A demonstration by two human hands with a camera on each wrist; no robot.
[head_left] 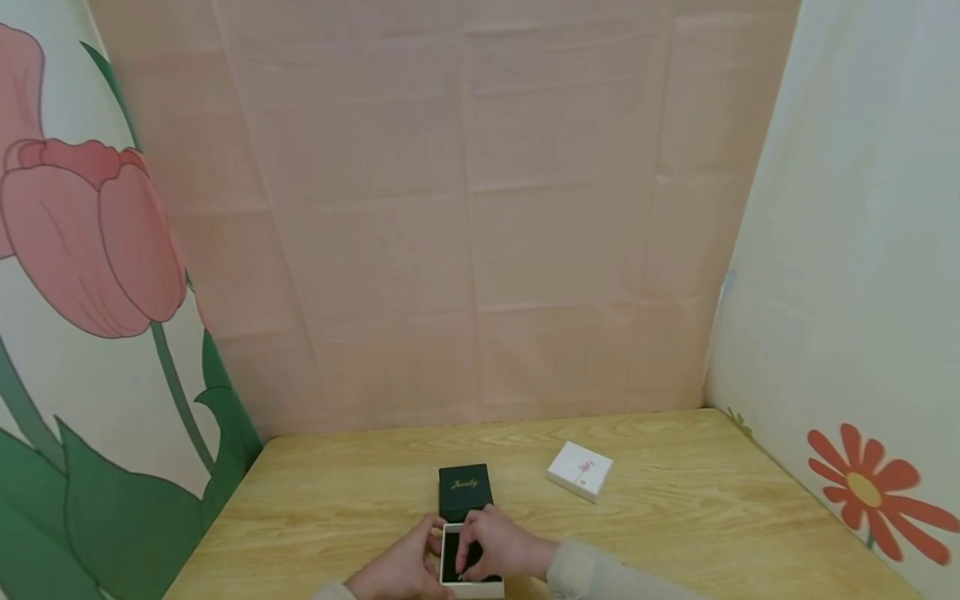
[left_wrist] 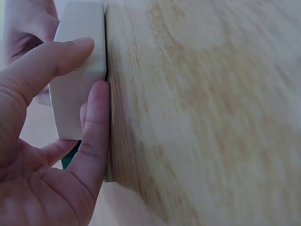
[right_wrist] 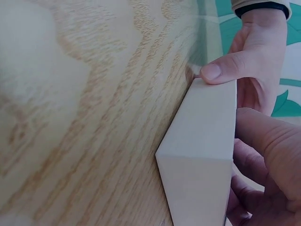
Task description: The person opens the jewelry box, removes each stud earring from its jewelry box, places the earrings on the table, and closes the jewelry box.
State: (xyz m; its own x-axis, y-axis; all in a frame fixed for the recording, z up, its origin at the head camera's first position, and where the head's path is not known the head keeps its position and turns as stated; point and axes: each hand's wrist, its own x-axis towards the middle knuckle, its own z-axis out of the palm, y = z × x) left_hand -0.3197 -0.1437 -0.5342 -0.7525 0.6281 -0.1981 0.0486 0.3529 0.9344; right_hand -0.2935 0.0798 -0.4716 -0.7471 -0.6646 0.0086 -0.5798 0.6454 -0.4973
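An uncovered white box (head_left: 480, 590) with a black lining sits at the table's front edge. My left hand (head_left: 408, 562) grips its left side; in the left wrist view, the thumb (left_wrist: 77, 49) presses one wall and another finger lies along the box's lower edge. My right hand (head_left: 502, 542) reaches in from the right, index finger and thumb pointing down onto the black lining. A tiny bright spot shows at those fingertips; I cannot tell what they hold. In the right wrist view, the box wall (right_wrist: 202, 122) hides the fingertips.
Just behind the white box lies a dark green box lid (head_left: 465, 492) with gold lettering reading "Jewelry". A small white box (head_left: 580, 471) with a pink print stands further back to the right on the wood-grain table (head_left: 337, 483). A pink cloth (head_left: 465, 250) hangs behind.
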